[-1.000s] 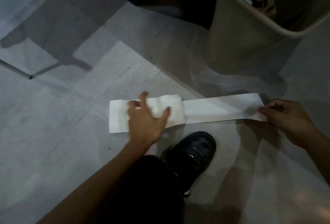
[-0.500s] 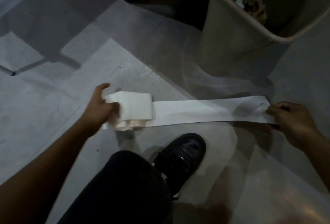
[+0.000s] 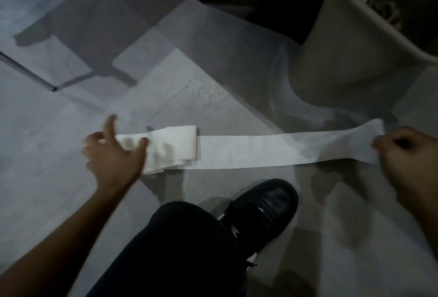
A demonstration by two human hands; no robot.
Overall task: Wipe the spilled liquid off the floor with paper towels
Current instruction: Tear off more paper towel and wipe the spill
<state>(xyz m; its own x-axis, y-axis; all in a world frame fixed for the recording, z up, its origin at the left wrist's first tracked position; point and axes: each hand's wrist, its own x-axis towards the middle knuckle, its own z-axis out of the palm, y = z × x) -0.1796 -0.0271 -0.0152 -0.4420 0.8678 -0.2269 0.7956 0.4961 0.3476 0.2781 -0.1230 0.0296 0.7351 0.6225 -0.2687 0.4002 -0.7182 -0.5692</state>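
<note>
One paper towel strip (image 3: 248,152) stretched flat across floor (image 3: 59,154), between both hands. Folded stack at its left end lies just beside left hand (image 3: 116,157), fingers spread, relaxed, touching stack edge. Right hand (image 3: 407,161) pinches strip's right end, lifted slightly. Faint wet sheen on floor beyond strip; wiping judged not yet begun, all left. One black shoe (image 3: 263,211) nearer body; one bin (image 3: 350,43) beyond right hand.

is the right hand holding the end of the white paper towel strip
Yes, the right hand pinches the far end of the long white paper towel strip, lifting it slightly.
</note>
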